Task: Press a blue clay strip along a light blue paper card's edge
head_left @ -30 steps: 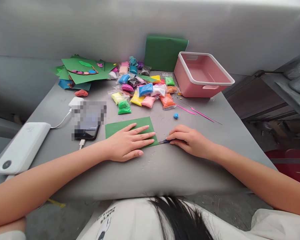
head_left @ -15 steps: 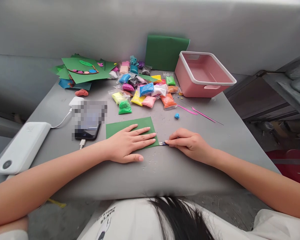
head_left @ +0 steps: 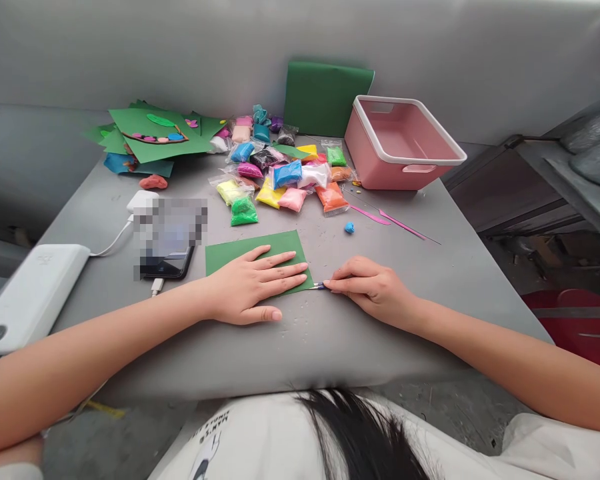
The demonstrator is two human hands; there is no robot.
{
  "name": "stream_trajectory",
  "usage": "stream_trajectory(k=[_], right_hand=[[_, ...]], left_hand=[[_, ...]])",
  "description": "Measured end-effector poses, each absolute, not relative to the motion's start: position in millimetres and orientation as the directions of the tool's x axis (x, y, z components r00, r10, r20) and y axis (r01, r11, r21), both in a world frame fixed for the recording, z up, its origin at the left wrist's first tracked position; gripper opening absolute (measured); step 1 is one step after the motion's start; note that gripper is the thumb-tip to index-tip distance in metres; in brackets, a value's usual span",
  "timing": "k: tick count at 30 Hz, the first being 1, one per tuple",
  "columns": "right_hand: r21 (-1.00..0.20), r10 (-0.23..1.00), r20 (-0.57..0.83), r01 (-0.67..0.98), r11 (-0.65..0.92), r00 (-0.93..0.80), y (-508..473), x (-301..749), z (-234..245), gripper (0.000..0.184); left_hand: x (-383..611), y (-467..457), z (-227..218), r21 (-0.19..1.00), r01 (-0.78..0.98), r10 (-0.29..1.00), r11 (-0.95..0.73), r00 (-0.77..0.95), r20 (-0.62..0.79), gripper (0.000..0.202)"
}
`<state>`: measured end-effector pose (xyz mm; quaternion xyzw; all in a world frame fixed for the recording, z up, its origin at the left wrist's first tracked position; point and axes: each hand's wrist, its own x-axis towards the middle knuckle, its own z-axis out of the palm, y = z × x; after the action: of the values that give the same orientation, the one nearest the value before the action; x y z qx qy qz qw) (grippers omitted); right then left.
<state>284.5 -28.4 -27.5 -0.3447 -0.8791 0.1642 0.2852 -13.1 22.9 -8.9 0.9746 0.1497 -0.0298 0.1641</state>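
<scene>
Green paper [head_left: 230, 252] is lying flat on the grey table [head_left: 300, 360], a little left of centre and toward the near side. The left hand [head_left: 250, 285] is resting palm down across it, fingers spread and slightly fanned, the thumb sitting on the table just off the paper's near edge. To the right, the right hand [head_left: 373, 288] is pinching a slim blue-and-silver tool [head_left: 320, 286] between thumb and fingertips; its narrow end is pointing left at the paper's near right corner, though whether it is touching is too small to tell. Beyond the right hand, a small blue lump [head_left: 349, 227] is sitting, with pink tools [head_left: 403, 225] lying farther to the right. Colourful bags [head_left: 287, 175] are crowding the far middle, and a pink box [head_left: 395, 175] is standing right of them. On the left, a phone [head_left: 170, 250] is lying near the paper, and a white power bank [head_left: 35, 293] is resting nearer the left edge, with green sheets [head_left: 143, 125] piling up at far left.
</scene>
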Motion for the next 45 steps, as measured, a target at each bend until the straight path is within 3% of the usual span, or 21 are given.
stream_trajectory(k=[8, 24, 33, 38, 45], right_hand=[[-0.473, 0.699, 0.438, 0.516, 0.714, -0.566, -36, 279, -30, 0.025], [-0.471, 0.706, 0.41, 0.529, 0.706, -0.577, -46, 275, -28, 0.027], [-0.452, 0.732, 0.419, 0.576, 0.681, -0.537, -45, 295, -26, 0.025], [-0.436, 0.786, 0.424, 0.659, 0.612, -0.449, -43, 315, -27, 0.025], [-0.376, 0.783, 0.479, 0.713, 0.591, -0.397, -24, 317, -31, 0.021]], left_hand=[[-13, 23, -10, 0.304, 0.305, 0.283, -0.903, 0.952, -0.114, 0.073], [-13, 22, -12, 0.314, 0.333, 0.302, -0.889, 0.942, -0.144, 0.074], [12, 3, -4, 0.387, 0.569, 0.543, -0.726, 0.819, -0.186, 0.062], [17, -2, -14, 0.424, 0.587, 0.64, -0.689, 0.768, -0.024, 0.057], [12, -1, -23, 0.507, 0.453, 0.596, -0.733, 0.787, 0.16, 0.042]])
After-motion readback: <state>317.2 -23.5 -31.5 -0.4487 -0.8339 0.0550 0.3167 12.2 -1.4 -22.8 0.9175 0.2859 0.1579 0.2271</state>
